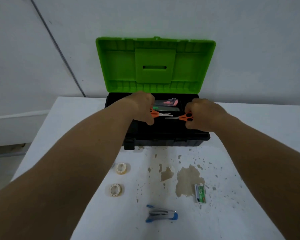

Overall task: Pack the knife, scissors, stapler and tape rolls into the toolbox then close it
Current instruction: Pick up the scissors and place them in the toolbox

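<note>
A black toolbox [163, 138] stands open at the table's far side, its green lid [155, 66] upright. Over the box, my left hand [143, 106] grips one pair of orange-handled scissors [156, 114], blades pointing right. My right hand [203, 114] grips a second orange-handled pair [184, 117], blades pointing left. Inside the box, behind the scissors, lie a pink utility knife [170, 102] and a green-ended knife [164, 109]. Two tape rolls [121, 168] [115, 189] lie on the table to the left. A blue and grey stapler [161, 213] lies near the front.
A small green and white staple box [200, 193] lies at the right. The white table [249, 153] has brown patches of peeled paint in the middle. A grey wall stands right behind the lid. The table's left edge drops to the floor.
</note>
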